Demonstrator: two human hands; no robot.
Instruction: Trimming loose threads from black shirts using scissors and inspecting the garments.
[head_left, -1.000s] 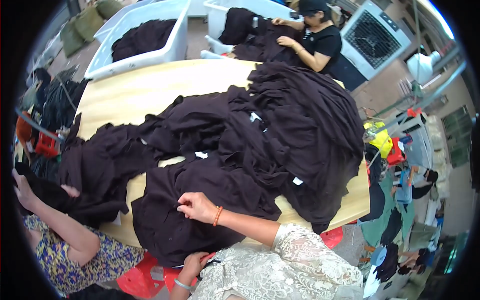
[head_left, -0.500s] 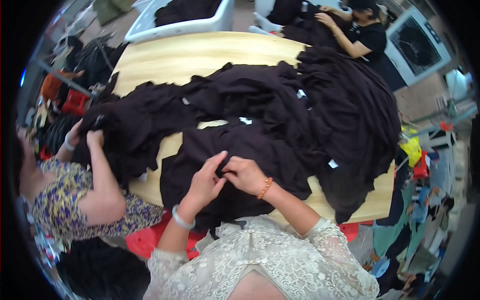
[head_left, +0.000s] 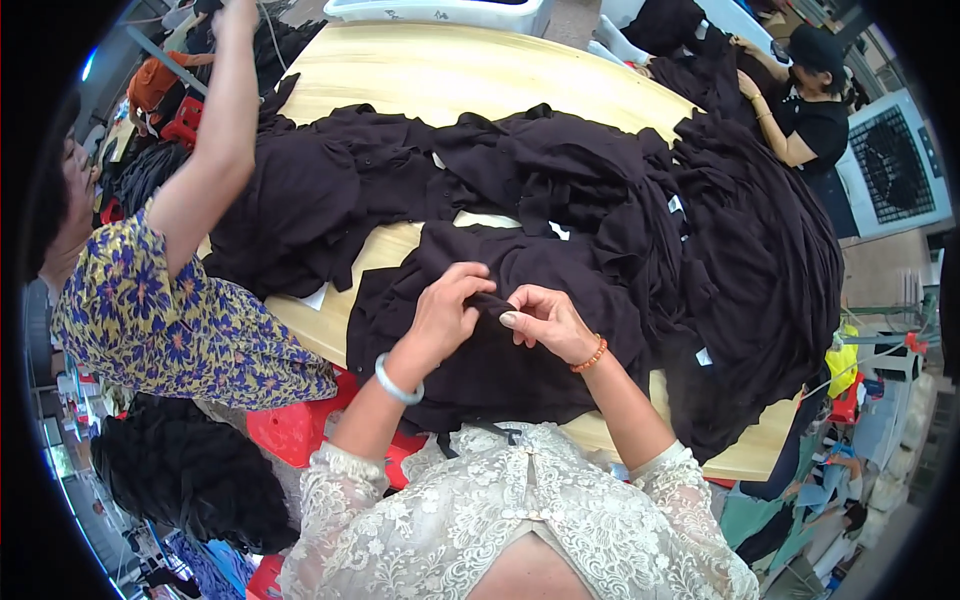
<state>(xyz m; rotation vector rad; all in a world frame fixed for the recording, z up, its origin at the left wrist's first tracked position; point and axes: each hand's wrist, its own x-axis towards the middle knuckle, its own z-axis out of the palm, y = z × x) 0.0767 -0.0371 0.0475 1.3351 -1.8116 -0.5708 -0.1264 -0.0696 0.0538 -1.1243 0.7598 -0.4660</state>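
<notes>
A dark, nearly black garment lies spread in front of me on the table. My left hand has its fingers bent around a narrow edge of this garment. My right hand pinches the same edge between thumb and fingertips, a short way to the right. The bit of cloth between them is lifted slightly above the rest. Part of the left fingertips is hidden behind the cloth.
More dark garments with small white tags cover much of the light wooden table. A co-worker in a flowered dress stands at the left; another in black handles dark cloth at far right. A white bin stands beyond the table.
My hands have drawn slightly apart, showing more of the pinched edge between them. The co-worker at left has let go of the dark cloth and raised an arm. The whole view has shifted.
</notes>
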